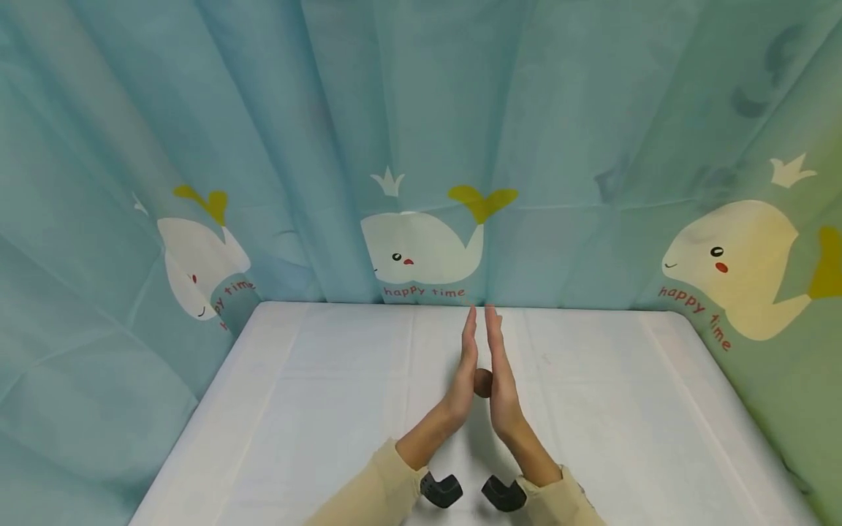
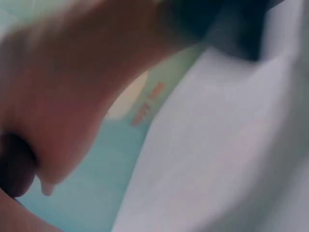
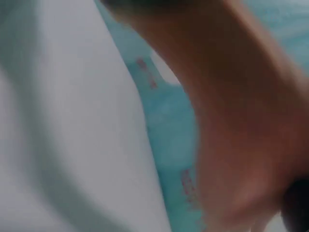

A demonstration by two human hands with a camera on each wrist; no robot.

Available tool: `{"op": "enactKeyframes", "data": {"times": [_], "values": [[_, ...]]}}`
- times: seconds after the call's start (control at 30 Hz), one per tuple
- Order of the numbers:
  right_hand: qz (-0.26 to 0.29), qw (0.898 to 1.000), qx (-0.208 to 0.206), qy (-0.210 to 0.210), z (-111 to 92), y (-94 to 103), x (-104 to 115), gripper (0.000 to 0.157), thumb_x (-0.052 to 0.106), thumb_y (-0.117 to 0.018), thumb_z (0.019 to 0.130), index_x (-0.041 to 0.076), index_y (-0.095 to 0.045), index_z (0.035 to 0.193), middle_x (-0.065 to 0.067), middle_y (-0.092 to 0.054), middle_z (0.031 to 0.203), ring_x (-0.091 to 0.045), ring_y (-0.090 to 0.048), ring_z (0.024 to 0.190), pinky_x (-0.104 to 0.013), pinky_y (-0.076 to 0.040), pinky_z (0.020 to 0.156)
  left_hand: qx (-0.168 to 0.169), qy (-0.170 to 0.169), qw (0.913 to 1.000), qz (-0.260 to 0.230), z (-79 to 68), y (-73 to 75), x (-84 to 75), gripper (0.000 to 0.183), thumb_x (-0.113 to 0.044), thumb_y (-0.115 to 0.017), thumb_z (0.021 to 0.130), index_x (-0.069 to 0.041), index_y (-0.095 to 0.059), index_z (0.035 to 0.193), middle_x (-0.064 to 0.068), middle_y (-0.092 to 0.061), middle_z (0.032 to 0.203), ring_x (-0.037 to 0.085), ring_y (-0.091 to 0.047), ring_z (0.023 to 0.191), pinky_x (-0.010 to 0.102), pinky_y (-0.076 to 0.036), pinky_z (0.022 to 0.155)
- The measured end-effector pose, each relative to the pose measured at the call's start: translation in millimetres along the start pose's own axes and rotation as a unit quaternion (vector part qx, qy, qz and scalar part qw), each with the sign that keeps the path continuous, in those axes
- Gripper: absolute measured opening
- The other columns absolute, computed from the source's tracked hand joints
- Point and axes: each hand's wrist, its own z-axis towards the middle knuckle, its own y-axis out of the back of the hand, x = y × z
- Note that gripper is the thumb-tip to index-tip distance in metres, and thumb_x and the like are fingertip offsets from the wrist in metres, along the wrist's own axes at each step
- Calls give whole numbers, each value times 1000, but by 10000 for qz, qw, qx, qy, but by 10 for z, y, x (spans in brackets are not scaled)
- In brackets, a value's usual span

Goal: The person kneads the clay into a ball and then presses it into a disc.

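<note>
Between the two palms is a small dark-brown ball (image 1: pixel 483 383), pressed from both sides near the middle of the hands. My left hand (image 1: pixel 464 376) is upright on its left with straight fingers pointing away. The right hand (image 1: pixel 503 383) faces it, also straight-fingered, and the fingertips are slightly apart. In the left wrist view the dark ball (image 2: pixel 17 164) shows at the left edge, against a blurred palm. Only part of the ball (image 3: pixel 297 205) appears at the right edge of the right wrist view. What the ball is made of I cannot tell.
Both hands are above a white-covered table (image 1: pixel 342 409). A blue-green curtain (image 1: pixel 421 109) with printed whales hangs behind it and along its sides. Black wrist devices (image 1: pixel 442 490) sit at the cream sleeves (image 1: pixel 375 486), close to each other.
</note>
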Motion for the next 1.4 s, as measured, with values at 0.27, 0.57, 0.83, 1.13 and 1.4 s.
{"op": "enactKeyframes", "data": {"times": [0.27, 0.57, 0.83, 1.13, 1.4], "values": [[-141, 9992, -232, -280, 70, 143, -265, 54, 29, -8, 114, 22, -4, 167, 1, 4, 173, -16, 7, 157, -44, 3, 123, 482, -516, 9975, 84, -57, -68, -226, 61, -41, -4, 112, -14, 9, 165, 2, 11, 172, 19, 12, 156, 55, 5, 123], [60, 9997, 167, 146, -125, -122, 24, 55, 26, -8, 113, 20, -1, 167, -10, 1, 173, -16, -3, 157, -17, -8, 118, 1, -66, 9999, 133, 129, 102, -64, 62, -45, -5, 112, -18, 6, 166, 0, 7, 172, 18, 8, 157, 55, 3, 123], [-179, 9987, -382, -302, 82, 127, -84, 53, 32, -9, 114, 36, -1, 166, 2, -6, 172, -19, 0, 158, -56, -1, 121, 415, -381, 9984, -93, -8, -57, -169, 63, -46, -6, 111, -17, 9, 165, -2, 10, 172, 17, 12, 156, 55, 5, 123], [-245, 9997, 35, -22, -92, -117, 22, 55, 27, -9, 113, 24, 0, 167, -4, 0, 173, -22, 6, 158, -48, 2, 122, -52, -131, 9998, 151, 87, 77, -79, 60, -42, -4, 112, -20, 7, 166, -1, 9, 172, 18, 9, 157, 56, 4, 123], [-123, 9992, -316, -191, 108, 86, -130, 53, 29, -8, 114, 29, 2, 166, 4, 1, 173, -18, 3, 158, -57, 5, 121, 343, -340, 9988, -83, -23, -45, -248, 64, -48, -5, 111, -18, 10, 165, 1, 10, 172, 20, 9, 157, 56, 4, 123]]}}
